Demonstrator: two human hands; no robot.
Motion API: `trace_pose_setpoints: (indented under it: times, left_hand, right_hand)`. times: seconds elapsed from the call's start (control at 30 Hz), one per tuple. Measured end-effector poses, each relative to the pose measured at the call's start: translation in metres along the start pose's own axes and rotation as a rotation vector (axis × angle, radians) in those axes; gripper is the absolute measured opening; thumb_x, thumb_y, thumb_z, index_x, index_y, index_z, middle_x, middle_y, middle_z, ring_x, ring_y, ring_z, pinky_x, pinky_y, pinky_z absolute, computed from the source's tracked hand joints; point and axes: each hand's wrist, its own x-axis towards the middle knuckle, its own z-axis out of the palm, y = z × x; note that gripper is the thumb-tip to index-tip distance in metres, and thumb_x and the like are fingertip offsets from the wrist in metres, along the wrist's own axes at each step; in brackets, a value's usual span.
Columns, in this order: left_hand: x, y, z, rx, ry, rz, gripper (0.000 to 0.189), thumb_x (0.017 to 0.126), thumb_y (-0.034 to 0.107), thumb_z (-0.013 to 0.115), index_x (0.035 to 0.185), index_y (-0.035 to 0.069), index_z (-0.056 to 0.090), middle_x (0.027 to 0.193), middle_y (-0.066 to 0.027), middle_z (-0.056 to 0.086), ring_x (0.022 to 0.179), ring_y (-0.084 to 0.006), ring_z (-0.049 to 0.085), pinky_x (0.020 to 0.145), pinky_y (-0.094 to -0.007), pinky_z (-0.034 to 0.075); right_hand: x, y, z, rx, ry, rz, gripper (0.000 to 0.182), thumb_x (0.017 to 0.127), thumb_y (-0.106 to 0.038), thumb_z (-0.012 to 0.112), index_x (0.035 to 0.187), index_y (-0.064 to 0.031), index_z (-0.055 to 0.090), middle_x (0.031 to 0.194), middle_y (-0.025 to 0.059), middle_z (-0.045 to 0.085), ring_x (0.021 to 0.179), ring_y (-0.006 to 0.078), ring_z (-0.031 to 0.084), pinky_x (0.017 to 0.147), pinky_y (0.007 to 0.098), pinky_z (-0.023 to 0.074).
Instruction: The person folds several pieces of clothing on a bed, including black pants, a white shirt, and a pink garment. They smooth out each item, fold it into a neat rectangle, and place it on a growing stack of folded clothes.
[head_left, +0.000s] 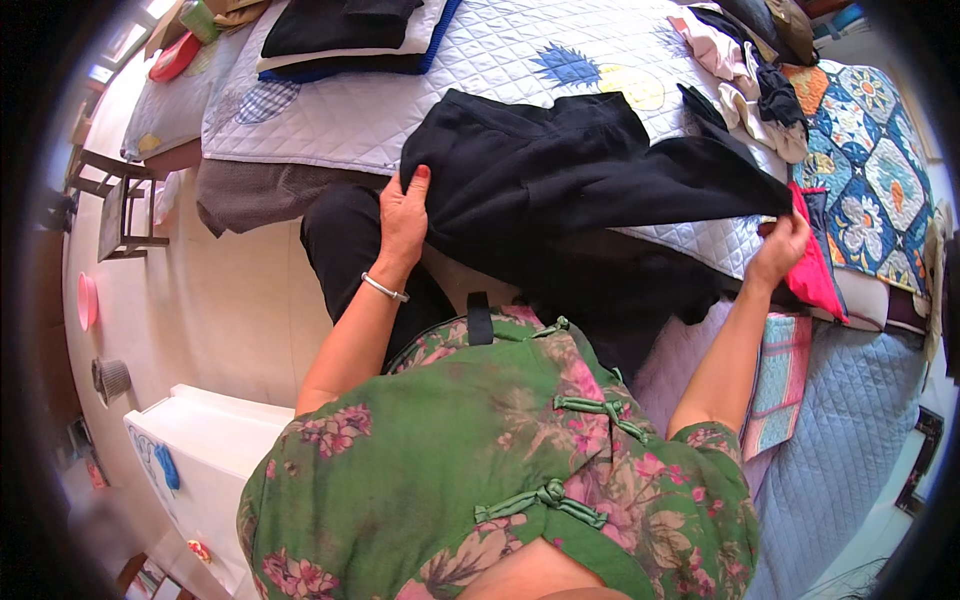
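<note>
A black garment (540, 165), which looks like a pair of trousers, stretches across the near edge of the bed. My left hand (405, 214) grips its left side, the thumb lying on top of the cloth. Out to the right, my right hand (781, 247) pinches the far corner of a leg or hem and holds it raised. Part of the dark cloth hangs below, towards my lap, and its lower end merges with the shadow. Beneath the garment lies a white quilted bedspread (495, 75) with pineapple prints.
Folded clothes (337, 37) are stacked at the bed's far left. Loose clothes (750, 90) lie in a heap at the right, beside a patterned quilted cushion (862, 165) and a red cloth (814, 262). On the floor side stand a wooden chair (124, 210) and a white cabinet (217, 427).
</note>
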Motion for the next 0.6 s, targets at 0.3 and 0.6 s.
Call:
trace_pose_setpoints:
  times: [0.3, 0.6]
  left_hand:
    - [-0.003, -0.008, -0.008, -0.130, 0.029, -0.074, 0.027, 0.091, 0.012, 0.051, 0.113, -0.002, 0.055, 0.108, -0.0066, 0.060, 0.092, -0.0136, 0.056, 0.086, -0.0257, 0.043]
    - [0.027, 0.008, -0.002, -0.064, -0.020, -0.184, 0.032, 0.081, 0.005, 0.060, 0.110, -0.005, 0.051, 0.099, -0.0088, 0.060, 0.088, -0.0145, 0.057, 0.081, -0.0251, 0.045]
  right_hand:
    - [-0.090, 0.093, -0.130, 0.130, 0.260, 0.582, 0.013, 0.080, -0.006, 0.052, 0.091, -0.0005, 0.054, 0.087, 0.0090, 0.058, 0.067, 0.0160, 0.058, 0.055, 0.0281, 0.0503]
    - [-0.072, 0.015, 0.009, -0.454, -0.067, -0.163, 0.016, 0.074, -0.008, 0.058, 0.089, -0.0036, 0.063, 0.094, 0.0121, 0.064, 0.089, 0.0289, 0.059, 0.083, 0.0370, 0.0445]
